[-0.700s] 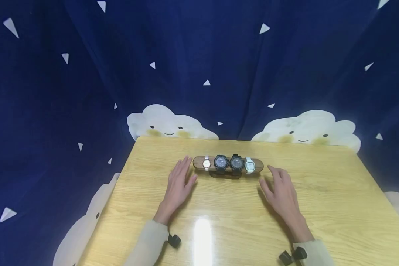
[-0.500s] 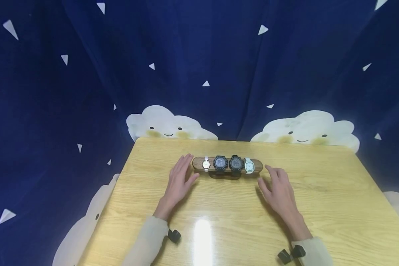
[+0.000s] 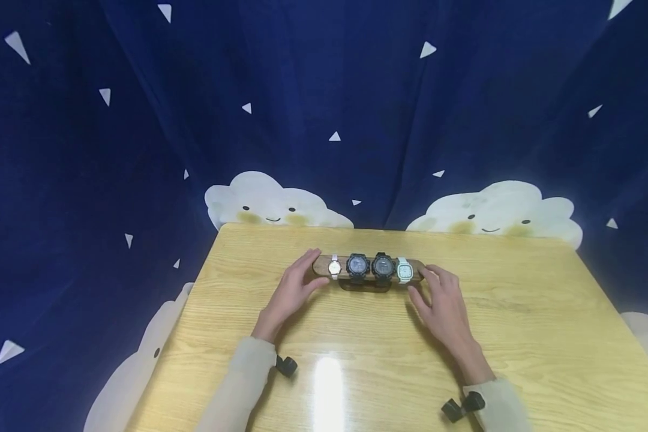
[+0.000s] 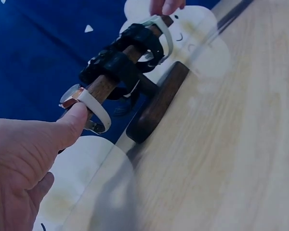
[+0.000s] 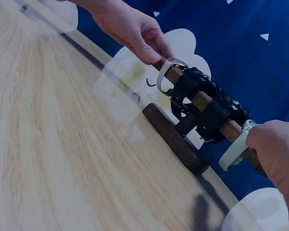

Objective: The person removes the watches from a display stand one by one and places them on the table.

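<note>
Mid-frame, our left hand (image 3: 293, 289) and right hand (image 3: 444, 303) pinch the watch stand (image 3: 365, 287) by its ends, fingers (image 3: 304, 262) curled. Presumably this balances it.

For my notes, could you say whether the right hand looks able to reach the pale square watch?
Probably yes: the right hand is beside the pale watch, at one end of the stand, with no other watch between.

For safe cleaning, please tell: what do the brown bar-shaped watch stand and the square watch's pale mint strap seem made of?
Brown bar-shaped watch stand: probably smooth satin wood, since faint streaks resemble grain. Pale mint watch strap: perhaps rubber or plastic, being evenly coloured and looking matte.
</note>
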The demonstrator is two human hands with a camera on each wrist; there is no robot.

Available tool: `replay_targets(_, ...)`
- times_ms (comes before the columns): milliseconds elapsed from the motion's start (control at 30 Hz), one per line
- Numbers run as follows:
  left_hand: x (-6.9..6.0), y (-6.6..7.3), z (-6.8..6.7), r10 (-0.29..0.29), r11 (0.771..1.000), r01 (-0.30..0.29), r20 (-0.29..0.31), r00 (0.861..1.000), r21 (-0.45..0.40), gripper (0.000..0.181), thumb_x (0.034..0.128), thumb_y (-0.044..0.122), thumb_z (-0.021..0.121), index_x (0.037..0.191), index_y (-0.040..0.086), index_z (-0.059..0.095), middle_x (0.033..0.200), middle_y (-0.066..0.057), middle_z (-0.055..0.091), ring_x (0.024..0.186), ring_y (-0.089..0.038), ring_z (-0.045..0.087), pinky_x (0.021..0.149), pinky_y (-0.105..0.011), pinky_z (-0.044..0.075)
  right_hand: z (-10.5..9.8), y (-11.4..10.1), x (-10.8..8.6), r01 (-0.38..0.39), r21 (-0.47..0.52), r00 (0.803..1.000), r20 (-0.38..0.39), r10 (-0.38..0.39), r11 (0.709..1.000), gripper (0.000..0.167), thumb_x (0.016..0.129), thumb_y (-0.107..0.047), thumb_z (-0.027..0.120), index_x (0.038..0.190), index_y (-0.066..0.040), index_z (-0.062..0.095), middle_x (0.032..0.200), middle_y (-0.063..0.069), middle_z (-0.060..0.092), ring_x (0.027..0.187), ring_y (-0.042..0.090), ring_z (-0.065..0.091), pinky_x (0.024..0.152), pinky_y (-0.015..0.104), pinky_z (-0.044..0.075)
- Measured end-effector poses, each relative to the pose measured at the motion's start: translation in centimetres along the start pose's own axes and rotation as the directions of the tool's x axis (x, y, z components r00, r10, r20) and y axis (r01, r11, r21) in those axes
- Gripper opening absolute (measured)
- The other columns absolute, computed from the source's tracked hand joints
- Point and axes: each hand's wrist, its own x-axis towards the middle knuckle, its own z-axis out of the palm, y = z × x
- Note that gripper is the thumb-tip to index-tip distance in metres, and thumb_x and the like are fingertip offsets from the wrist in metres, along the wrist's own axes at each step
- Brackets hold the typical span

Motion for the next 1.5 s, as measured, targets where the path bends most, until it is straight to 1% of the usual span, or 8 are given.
replay_targets(133,0.6,-0.2,0.0,0.007,1.0,-0.006,0.023,1.0,-0.03,0.077,0.0948,0.035,0.076,0.159,0.009,0.043,0.166,-0.009,0.038,0.155,-0.024,0.032,0.127,-0.04,0.025,0.4,-0.2,0.5,0.013,0.009,1.0,-0.023,-0.013,1.0,0.051,0.091,-0.02,0.08,0.137,-0.003,0.066,0.141,0.025,0.055,0.127,0.048,0.046,0.1,0.063,0.042)
replay_targets(233,1.0,-0.4,-0.1,0.0,0.995,0.004,0.043,0.999,-0.098,0.076,0.094,0.03,0.077,0.158,0.006,0.043,0.165,-0.012,0.037,0.156,-0.025,0.03,0.127,-0.04,0.025,0.7,-0.3,0.9,0.027,0.007,0.999,-0.02,-0.027,1.0,0.05,0.091,-0.023,0.08,0.137,-0.007,0.067,0.141,0.025,0.055,0.126,0.048,0.046,0.1,0.063,0.04)
replay_targets(433,1.3,-0.4,-0.1,-0.025,0.984,0.035,0.062,0.998,-0.173,0.076,0.0903,0.024,0.082,0.156,0.008,0.047,0.163,-0.014,0.041,0.154,-0.029,0.034,0.127,-0.042,0.026,1.1,-0.6,1.2,0.034,0.009,0.999,-0.027,-0.034,0.999,0.048,0.089,-0.027,0.082,0.131,-0.007,0.069,0.139,0.023,0.056,0.127,0.046,0.046,0.103,0.061,0.038)
replay_targets(600,1.4,-0.2,0.1,-0.058,0.98,0.067,0.053,0.997,-0.187,0.075,0.0879,0.023,0.084,0.155,0.011,0.051,0.161,-0.015,0.045,0.152,-0.031,0.038,0.126,-0.044,0.029,1.4,-0.7,1.5,0.027,0.019,0.999,-0.029,-0.026,0.999,0.05,0.087,-0.028,0.084,0.129,-0.004,0.069,0.14,0.023,0.056,0.128,0.046,0.045,0.104,0.061,0.038)
replay_targets(767,1.5,-0.4,0.3,-0.065,0.978,0.073,0.049,0.997,-0.195,0.075,0.0866,0.022,0.085,0.154,0.013,0.053,0.161,-0.014,0.045,0.151,-0.03,0.038,0.126,-0.045,0.028,1.4,-0.4,1.8,0.036,0.017,0.999,-0.038,-0.035,0.999,0.051,0.085,-0.028,0.087,0.125,-0.001,0.07,0.138,0.024,0.057,0.126,0.047,0.046,0.104,0.06,0.038)
replay_targets(1033,1.6,-0.7,0.5,-0.033,0.976,0.038,0.028,0.999,-0.217,0.073,0.0854,0.019,0.086,0.151,0.013,0.055,0.159,-0.012,0.049,0.15,-0.03,0.041,0.125,-0.045,0.03,1.6,-0.2,1.9,0.07,0.017,0.996,-0.065,-0.068,0.997,0.052,0.08,-0.024,0.091,0.123,-0.001,0.072,0.134,0.023,0.06,0.123,0.047,0.048,0.101,0.059,0.038)
replay_targets(1300,1.4,-0.8,0.4,-0.041,0.976,0.044,0.02,0.999,-0.212,0.071,0.0853,0.019,0.085,0.15,0.014,0.057,0.158,-0.011,0.05,0.149,-0.03,0.042,0.125,-0.044,0.031,1.8,-0.6,2.0,0.091,0.016,0.993,-0.078,-0.09,0.996,0.051,0.081,-0.023,0.09,0.122,0.0,0.072,0.129,0.021,0.063,0.119,0.044,0.05,0.097,0.054,0.04)
replay_targets(1500,1.6,-0.6,0.6,-0.025,0.975,0.027,0.014,1.0,-0.218,0.071,0.0853,0.018,0.086,0.15,0.012,0.057,0.157,-0.012,0.051,0.148,-0.031,0.044,0.124,-0.046,0.032,2.0,-0.6,1.7,0.081,0.015,0.992,-0.097,-0.079,0.997,0.052,0.08,-0.018,0.09,0.124,0.003,0.071,0.119,0.022,0.061,0.11,0.042,0.048,0.086,0.046,0.038)
